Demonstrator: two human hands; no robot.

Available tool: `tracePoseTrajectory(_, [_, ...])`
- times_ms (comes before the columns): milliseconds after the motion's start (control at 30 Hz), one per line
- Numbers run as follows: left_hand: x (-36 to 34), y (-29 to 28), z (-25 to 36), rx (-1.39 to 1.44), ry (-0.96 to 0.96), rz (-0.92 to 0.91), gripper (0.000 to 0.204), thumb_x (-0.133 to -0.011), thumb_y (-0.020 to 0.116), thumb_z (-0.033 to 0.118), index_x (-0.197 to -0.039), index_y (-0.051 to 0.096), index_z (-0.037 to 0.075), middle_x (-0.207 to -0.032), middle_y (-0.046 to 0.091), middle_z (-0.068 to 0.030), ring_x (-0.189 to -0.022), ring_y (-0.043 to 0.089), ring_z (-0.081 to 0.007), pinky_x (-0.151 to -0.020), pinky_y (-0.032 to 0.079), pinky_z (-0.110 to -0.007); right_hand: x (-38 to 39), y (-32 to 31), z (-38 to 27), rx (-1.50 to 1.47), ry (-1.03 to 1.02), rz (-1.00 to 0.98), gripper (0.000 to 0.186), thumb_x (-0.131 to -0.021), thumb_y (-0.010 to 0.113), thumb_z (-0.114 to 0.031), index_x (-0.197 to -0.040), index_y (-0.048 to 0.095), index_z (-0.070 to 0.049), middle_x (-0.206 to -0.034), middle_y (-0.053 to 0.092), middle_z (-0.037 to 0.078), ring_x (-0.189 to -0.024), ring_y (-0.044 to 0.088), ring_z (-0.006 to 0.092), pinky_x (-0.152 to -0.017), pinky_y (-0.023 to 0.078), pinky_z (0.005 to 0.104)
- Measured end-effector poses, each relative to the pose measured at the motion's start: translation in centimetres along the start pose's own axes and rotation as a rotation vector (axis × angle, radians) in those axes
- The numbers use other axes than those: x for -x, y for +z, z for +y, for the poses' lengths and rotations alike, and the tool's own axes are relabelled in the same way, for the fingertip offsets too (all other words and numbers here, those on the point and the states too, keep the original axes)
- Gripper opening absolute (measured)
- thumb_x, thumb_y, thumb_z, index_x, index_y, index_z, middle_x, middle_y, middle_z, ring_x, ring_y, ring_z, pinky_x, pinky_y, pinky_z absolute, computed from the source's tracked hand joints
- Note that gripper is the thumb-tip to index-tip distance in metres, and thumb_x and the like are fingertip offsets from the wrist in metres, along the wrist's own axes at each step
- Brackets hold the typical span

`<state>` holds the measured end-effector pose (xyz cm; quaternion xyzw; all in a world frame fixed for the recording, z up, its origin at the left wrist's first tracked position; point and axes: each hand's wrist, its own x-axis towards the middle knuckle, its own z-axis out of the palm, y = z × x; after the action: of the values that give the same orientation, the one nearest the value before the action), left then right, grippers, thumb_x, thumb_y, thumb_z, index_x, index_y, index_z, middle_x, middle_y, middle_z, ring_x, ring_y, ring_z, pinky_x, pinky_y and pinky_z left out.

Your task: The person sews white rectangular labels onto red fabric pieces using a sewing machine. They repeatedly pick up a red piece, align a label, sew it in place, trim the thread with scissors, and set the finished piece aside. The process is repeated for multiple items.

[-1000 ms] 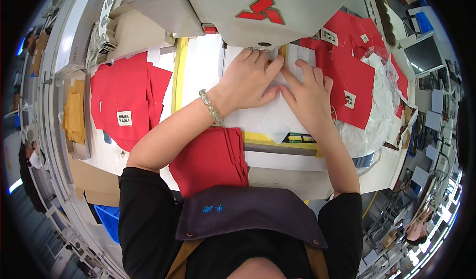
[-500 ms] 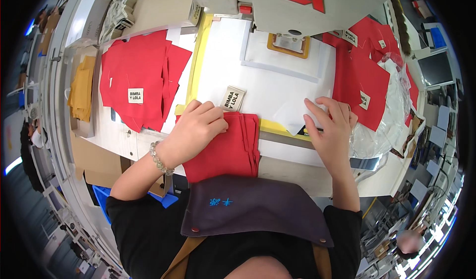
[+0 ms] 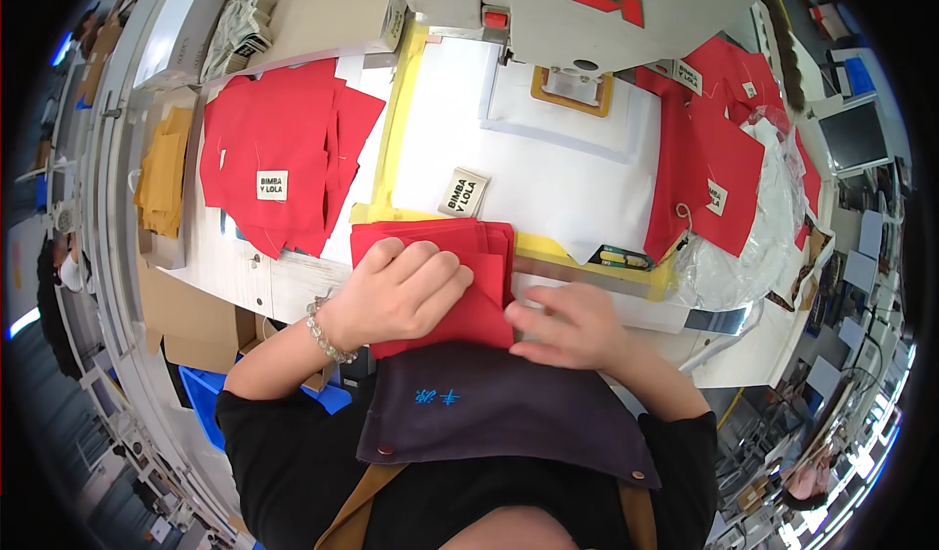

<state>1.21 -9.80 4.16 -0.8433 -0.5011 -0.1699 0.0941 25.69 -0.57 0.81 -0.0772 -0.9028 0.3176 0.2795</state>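
Head view: a stack of red fabric panels lies at the lower centre of the frame, just above the dark apron. On it rests the left hand, its fingers curled together and apparently pinching the top panel, which creases beside them; the fingertips are hidden. Just off the stack's right edge is the right hand, fingers apart and slightly blurred, seemingly holding nothing. Half a second ago it was over the white work plate; now both hands are at the stack, so the step in hand looks like handling the top panel.

Above the stack, a bundle of printed fabric labels lies on the plate, untouched. Upper centre, an amber-framed clamp sits under the grey machine head. Labelled red panels fill the left; others lie at right, against a clear plastic bag.
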Motion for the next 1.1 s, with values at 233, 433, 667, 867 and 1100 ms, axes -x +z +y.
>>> tracePoseTrajectory(233, [-7.9, 0.6, 0.0, 0.048, 0.100, 0.295, 0.026, -0.082, 0.067, 0.036, -0.097, 0.062, 0.014, -0.106, 0.062, -0.0035, -0.093, 0.062, -0.0182, -0.078, 0.039, -0.033, 3.4, -0.3, 0.7, 0.009, 0.412, -0.035, 0.045, -0.082, 0.067, -0.008, -0.127, 0.063, -0.009, -0.088, 0.065, 0.013, -0.064, 0.062, 0.0310, -0.063, 0.051, 0.0382])
tracePoseTrajectory(433, [-12.7, 5.7, 0.8, 0.263, 0.234, 0.079, 0.058, -0.078, 0.066, 0.037, -0.128, 0.051, 0.012, -0.128, 0.058, -0.0178, -0.115, 0.059, -0.0312, -0.102, 0.043, -0.045, 0.2, -7.9, 4.6, -0.324, 0.775, 0.330, 0.064, -0.084, 0.057, 0.004, -0.145, 0.038, 0.004, -0.150, 0.041, 0.015, -0.138, 0.038, 0.0213, -0.114, 0.028, 0.0328])
tracePoseTrajectory(667, [-14.0, 12.1, -0.4, 0.182, 0.245, 0.029, 0.025, -0.074, 0.062, 0.011, -0.096, 0.061, 0.000, -0.093, 0.068, -0.0128, -0.092, 0.069, -0.0261, -0.084, 0.057, -0.034, 1.2, -10.2, 8.1, -0.402, 0.841, 0.324, 0.072, -0.082, 0.057, 0.005, -0.149, 0.032, 0.000, -0.154, 0.036, 0.013, -0.143, 0.031, 0.0219, -0.116, 0.025, 0.0338])
tracePoseTrajectory(867, [-13.1, 11.9, -1.7, 0.074, 0.335, 0.142, 0.022, -0.072, 0.063, 0.009, -0.092, 0.064, -0.001, -0.095, 0.068, -0.0128, -0.094, 0.069, -0.0247, -0.081, 0.058, -0.033, 1.4, -11.4, 9.3, -0.288, 0.847, 0.206, 0.072, -0.083, 0.058, 0.004, -0.150, 0.033, -0.003, -0.154, 0.036, 0.012, -0.142, 0.033, 0.0226, -0.116, 0.026, 0.0344])
tracePoseTrajectory(1100, [-12.9, 11.4, -3.5, 0.001, 0.417, 0.103, 0.022, -0.071, 0.063, 0.009, -0.092, 0.066, 0.000, -0.091, 0.065, -0.0069, -0.084, 0.064, -0.0166, -0.066, 0.054, -0.026, -0.9, -11.8, 10.5, -0.316, 0.826, 0.174, 0.073, -0.082, 0.060, 0.004, -0.150, 0.033, -0.004, -0.155, 0.034, 0.013, -0.142, 0.035, 0.0260, -0.116, 0.028, 0.0360])
